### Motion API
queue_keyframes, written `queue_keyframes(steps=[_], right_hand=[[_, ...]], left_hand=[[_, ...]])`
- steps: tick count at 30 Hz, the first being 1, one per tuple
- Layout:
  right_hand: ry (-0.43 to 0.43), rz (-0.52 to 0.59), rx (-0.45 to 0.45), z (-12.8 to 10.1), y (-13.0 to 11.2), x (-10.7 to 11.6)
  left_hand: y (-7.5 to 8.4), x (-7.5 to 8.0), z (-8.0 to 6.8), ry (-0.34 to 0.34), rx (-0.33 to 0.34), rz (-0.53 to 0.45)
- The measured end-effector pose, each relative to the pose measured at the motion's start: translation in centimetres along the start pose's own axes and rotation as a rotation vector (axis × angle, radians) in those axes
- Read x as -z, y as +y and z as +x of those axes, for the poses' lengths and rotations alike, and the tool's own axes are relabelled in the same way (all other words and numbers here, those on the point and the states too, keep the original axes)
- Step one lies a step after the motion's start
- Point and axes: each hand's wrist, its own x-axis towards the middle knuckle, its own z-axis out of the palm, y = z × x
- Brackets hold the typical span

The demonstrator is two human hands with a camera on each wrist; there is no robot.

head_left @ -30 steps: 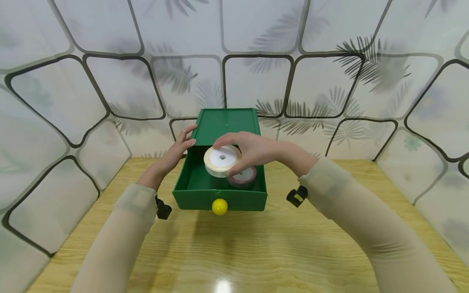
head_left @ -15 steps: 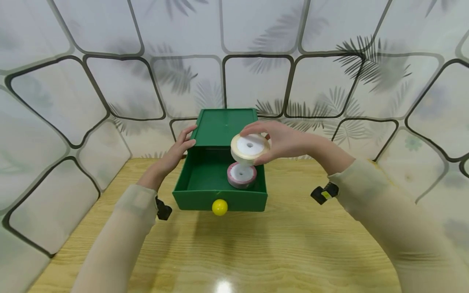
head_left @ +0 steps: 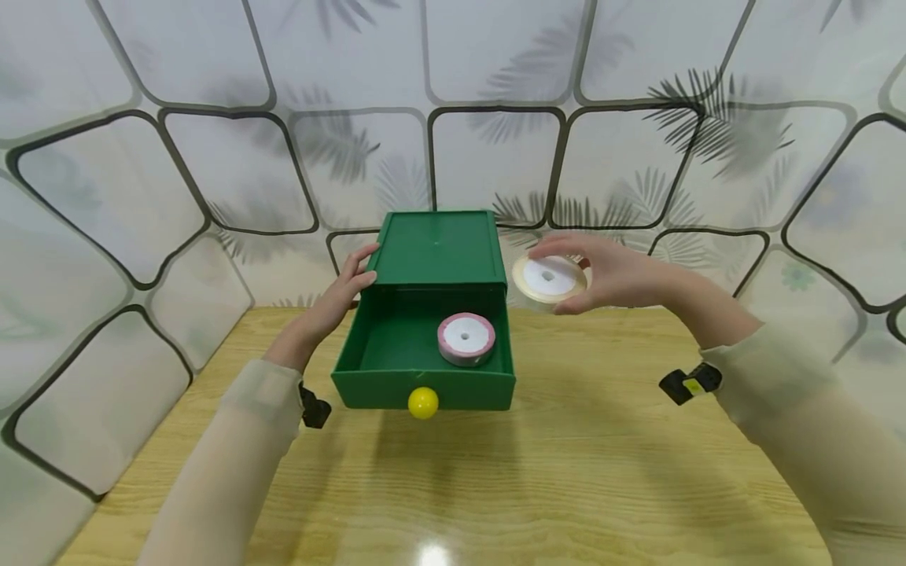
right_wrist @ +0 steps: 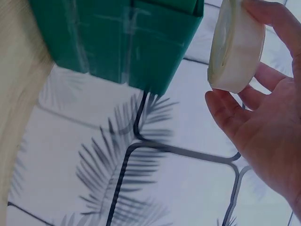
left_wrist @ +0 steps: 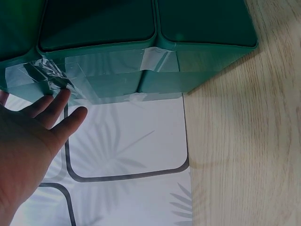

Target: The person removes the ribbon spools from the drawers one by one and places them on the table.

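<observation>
The right hand (head_left: 609, 275) is pinching a cream tape roll (head_left: 549, 278) by its rim, thumb under and fingers over. The roll is hanging in the air at about 3 o'clock from the green box (head_left: 433, 255), just past its right side and above the tabletop (head_left: 552, 472). It is touching nothing but the hand.

The left hand (head_left: 347, 287) is resting on the box at about 9 o'clock. Its fingers are lying straight and spread against the box's left edge, not curled around anything.

The drawer (head_left: 385, 385) is sticking out toward the person, with its yellow knob (head_left: 423, 402) at 6 o'clock. A pink tape roll (head_left: 465, 339) is lying flat inside, near the drawer's right wall.

So it looks like one roll is out of the drawer and one roll is sitting in it, and the drawer is open. The cream roll is not set down yet.

There is lots of bare tabletop at 3 o'clock and 6 o'clock for moving. The patterned wall (head_left: 637, 141) is standing close behind the hand at 12 o'clock, so there is little room that way. The box's right corner is near the roll too.
</observation>
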Motion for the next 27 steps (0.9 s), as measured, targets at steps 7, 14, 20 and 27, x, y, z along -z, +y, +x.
queue_keyframes(steps=[7,14,20,27], right_hand=[[0.019,-0.051,-0.111,-2.6,2.2,-0.1],[0.034,-0.043,-0.124,-3.7,4.8,-0.9],[0.039,0.021,-0.144,-3.8,7.2,-2.4],[0.038,0.043,-0.194,-3.6,9.6,-4.3]], left_hand=[[0.0,-0.1,0.1,-0.001,0.003,-0.005],[0.1,-0.1,-0.1,0.005,0.007,-0.006],[-0.1,0.0,-0.1,0.013,0.006,-0.009],[-0.3,-0.2,0.1,0.013,-0.005,-0.014]])
